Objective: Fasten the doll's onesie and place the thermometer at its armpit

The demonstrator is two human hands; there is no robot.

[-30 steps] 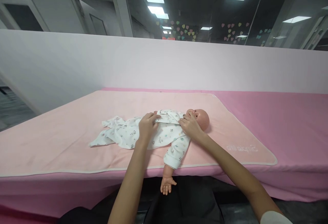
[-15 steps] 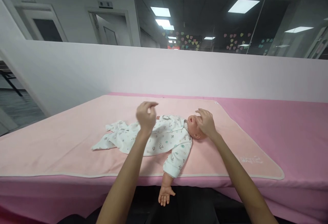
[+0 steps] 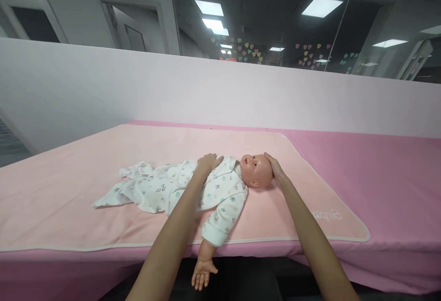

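Note:
A baby doll (image 3: 220, 193) lies on its back on a peach blanket (image 3: 69, 190), its head to the right. It wears a white printed outfit, and one bare forearm hangs past the front edge. My left hand (image 3: 208, 163) rests on the doll's torso, fingers laid over the far side and thumb apart. Against the crown of the doll's head (image 3: 260, 170) lies my right hand (image 3: 275, 167), fingers stretched along it. Part of each hand's fingers is hidden from view.
The blanket covers a pink table cover (image 3: 396, 186). A low white partition (image 3: 223, 92) runs along the back. Behind it are a glass window with heart-shaped stickers (image 3: 255, 50) and a door (image 3: 134, 32). My dark-clothed legs are below the front edge.
My left hand has come down onto the doll's torso from above it. My right hand has settled against the crown, uncovering the doll's face. The whole view has shifted slightly.

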